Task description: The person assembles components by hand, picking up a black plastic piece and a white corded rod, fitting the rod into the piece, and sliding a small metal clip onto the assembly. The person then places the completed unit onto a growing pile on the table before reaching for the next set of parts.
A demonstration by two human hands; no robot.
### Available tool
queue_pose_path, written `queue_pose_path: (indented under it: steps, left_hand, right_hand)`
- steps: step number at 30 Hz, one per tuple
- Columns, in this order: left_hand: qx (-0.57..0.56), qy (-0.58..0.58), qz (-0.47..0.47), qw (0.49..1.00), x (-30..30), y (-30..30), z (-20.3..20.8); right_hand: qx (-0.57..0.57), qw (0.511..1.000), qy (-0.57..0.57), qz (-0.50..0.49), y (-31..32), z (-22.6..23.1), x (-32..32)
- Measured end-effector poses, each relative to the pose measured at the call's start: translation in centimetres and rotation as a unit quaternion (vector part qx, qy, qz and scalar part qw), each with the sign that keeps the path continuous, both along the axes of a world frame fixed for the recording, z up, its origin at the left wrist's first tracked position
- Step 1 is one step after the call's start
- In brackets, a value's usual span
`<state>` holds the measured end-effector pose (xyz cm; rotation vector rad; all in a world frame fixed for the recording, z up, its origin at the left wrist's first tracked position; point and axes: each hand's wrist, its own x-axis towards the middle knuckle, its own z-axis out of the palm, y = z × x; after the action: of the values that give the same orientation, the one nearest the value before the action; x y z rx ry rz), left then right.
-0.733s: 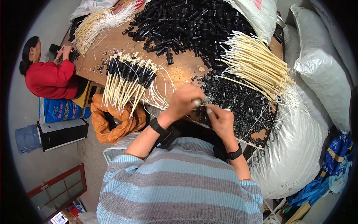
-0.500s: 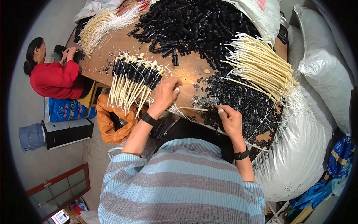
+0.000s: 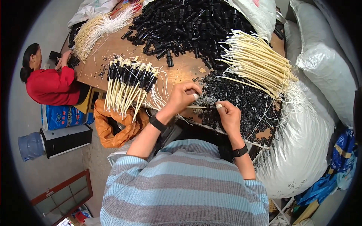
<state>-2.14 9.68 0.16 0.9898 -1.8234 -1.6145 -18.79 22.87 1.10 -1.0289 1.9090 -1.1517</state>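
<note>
My left hand is over the table with thumb and fingers pinched together, beside small clear and dark pieces. Whatever is between its fingertips is too small to make out. To its right, my right hand is closed too, thumb against forefinger, at the edge of a heap of small black parts; its fingers hide what they may hold. Between the two hands a thin cream sleeved wire lies level near the table's front edge. I cannot tell whether either hand touches it.
Black connector housings are piled at the back. Cream sleeved wires lie bundled at right, and wires with black connectors at left. White sacks stand right, an orange bag left. A person in red sits far left.
My left hand has moved right, up to the small clear pieces, and its fingers have drawn together. My right hand has shifted slightly left and up. The whole view has moved a little.
</note>
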Motion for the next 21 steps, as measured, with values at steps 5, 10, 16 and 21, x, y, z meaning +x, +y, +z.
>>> queue_pose_path:
  steps: [5, 10, 16, 21]
  left_hand:
    - [0.192, 0.156, -0.001, 0.969, -2.8, 3.4, 1.8]
    - [0.073, 0.133, -0.052, 0.987, -2.6, 3.3, 0.5]
    - [0.138, 0.065, 0.024, 0.988, -2.9, 4.3, 1.9]
    - [0.097, 0.042, 0.019, 0.994, -3.0, 4.2, 0.5]
  right_hand:
    - [-0.041, 0.994, 0.105, 0.007, -0.3, -0.7, 0.5]
    - [-0.093, 0.968, 0.232, -0.001, -0.1, -0.4, 0.9]
    - [-0.113, 0.938, 0.328, 0.011, 0.1, -0.5, 1.5]
    - [-0.102, 0.936, 0.336, 0.028, 0.2, -0.2, 1.7]
